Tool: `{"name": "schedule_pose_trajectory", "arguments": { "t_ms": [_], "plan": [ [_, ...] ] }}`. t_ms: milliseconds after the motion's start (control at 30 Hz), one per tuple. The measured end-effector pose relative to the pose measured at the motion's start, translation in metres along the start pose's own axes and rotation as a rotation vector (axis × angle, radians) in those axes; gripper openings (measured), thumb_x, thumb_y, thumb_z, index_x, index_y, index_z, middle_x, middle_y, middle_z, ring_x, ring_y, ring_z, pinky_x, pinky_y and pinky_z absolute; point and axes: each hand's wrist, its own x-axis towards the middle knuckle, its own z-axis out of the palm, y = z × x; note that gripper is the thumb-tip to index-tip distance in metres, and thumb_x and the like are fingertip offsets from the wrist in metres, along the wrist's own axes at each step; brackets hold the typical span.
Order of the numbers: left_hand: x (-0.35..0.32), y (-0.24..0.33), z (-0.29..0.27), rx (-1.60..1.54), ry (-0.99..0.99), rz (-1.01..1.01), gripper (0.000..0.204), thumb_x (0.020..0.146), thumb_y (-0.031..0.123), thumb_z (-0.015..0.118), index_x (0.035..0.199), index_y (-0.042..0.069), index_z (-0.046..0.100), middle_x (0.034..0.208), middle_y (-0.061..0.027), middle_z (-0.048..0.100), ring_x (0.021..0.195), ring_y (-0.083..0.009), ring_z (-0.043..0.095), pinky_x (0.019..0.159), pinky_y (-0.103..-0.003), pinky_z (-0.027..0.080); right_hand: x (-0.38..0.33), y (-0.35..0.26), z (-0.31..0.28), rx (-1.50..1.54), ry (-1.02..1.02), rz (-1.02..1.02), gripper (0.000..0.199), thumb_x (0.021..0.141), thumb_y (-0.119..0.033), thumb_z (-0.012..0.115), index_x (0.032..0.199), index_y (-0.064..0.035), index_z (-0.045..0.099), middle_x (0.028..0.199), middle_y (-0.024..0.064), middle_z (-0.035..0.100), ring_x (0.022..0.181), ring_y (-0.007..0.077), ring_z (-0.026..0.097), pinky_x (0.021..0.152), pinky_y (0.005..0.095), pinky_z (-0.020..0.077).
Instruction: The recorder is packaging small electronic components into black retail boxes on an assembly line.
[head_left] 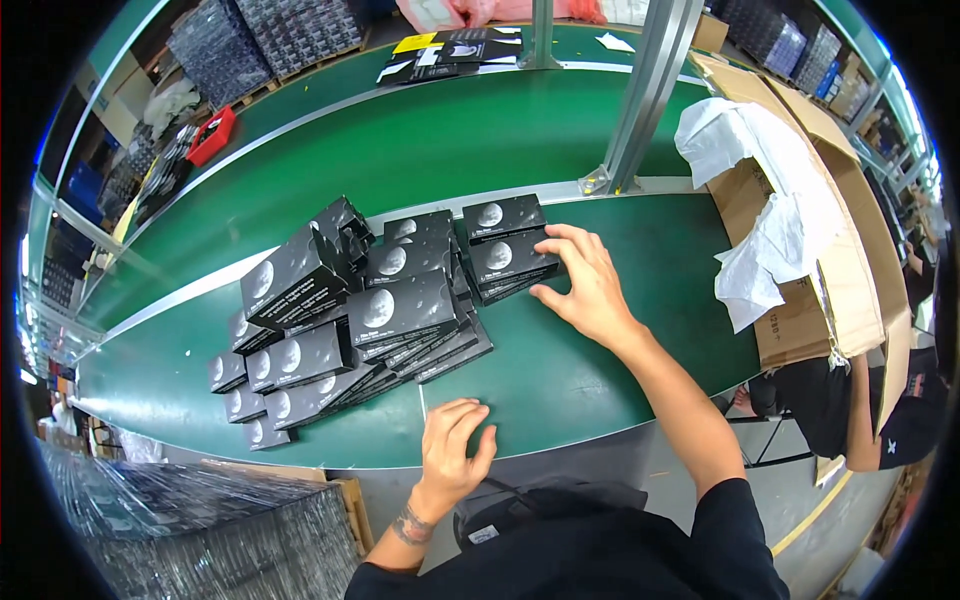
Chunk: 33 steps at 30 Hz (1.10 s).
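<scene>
My right hand (590,290) reaches over the right end of a small stack of flat black boxes with a moon picture. Its thumb and fingers span the end of the near top black box (508,258). Behind that stack lies another moon-printed black box (503,216). My left hand (456,452) hovers at the near edge of the green table, loosely curled, thumb apart, holding nothing. Left of the right hand is a larger pile of black boxes (400,308), some tilted and overlapping. A bigger upright black box (290,280) rests on the pile's left side.
An open cardboard carton (790,330) with white wrapping sheet (760,190) stands at the right. A metal post (650,95) rises behind the green table (640,400). Black printed cartons (450,55) lie farther back, a red bin (211,137) far left. Another person's arm (860,410) shows at right.
</scene>
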Motion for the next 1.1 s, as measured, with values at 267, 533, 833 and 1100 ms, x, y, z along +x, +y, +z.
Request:
{"name": "schedule_pose_trajectory", "arguments": {
  "t_ms": [267,533,833,1100],
  "plan": [
    [0.005,0.0,0.0,0.029,-0.031,0.008,0.042,0.076,-0.006,0.079,0.115,-0.001,0.066,0.105,-0.0143,0.068,0.096,-0.0331,0.069,0.081,-0.043,0.054,0.006,0.006,-0.001,-0.086,0.004,-0.115,0.054,0.07,-0.013,0.09,0.116,-0.0103,0.062,0.139,0.0127,0.056,0.123,0.0341,0.056,0.1,0.0463,0.0461],
    [0.007,0.003,0.0,0.023,-0.047,-0.024,0.038,0.075,-0.008,0.078,0.111,0.0,0.067,0.101,-0.0133,0.07,0.091,-0.0324,0.07,0.08,-0.041,0.054,0.01,0.006,-0.017,-0.047,-0.208,-0.22,0.048,0.07,-0.009,0.088,0.108,-0.0101,0.059,0.135,0.0081,0.06,0.125,0.0324,0.056,0.1,0.0451,0.0429],
    [0.01,0.003,0.0,0.012,-0.042,-0.04,0.035,0.076,-0.007,0.079,0.109,0.0,0.069,0.099,-0.0113,0.071,0.089,-0.0293,0.071,0.077,-0.039,0.055,0.04,0.005,-0.002,-0.097,-0.184,-0.44,0.052,0.068,-0.013,0.089,0.112,-0.0098,0.061,0.137,0.01,0.06,0.13,0.033,0.055,0.101,0.046,0.0446],
    [0.009,0.003,-0.005,0.07,-0.034,-0.029,0.032,0.08,-0.003,0.078,0.111,-0.001,0.07,0.098,-0.0104,0.069,0.088,-0.0269,0.069,0.076,-0.037,0.054,0.036,0.003,0.025,-0.256,-0.014,-0.397,0.058,0.065,-0.015,0.089,0.115,-0.0083,0.059,0.131,0.0113,0.061,0.123,0.036,0.057,0.098,0.0488,0.045]
  ]
}}
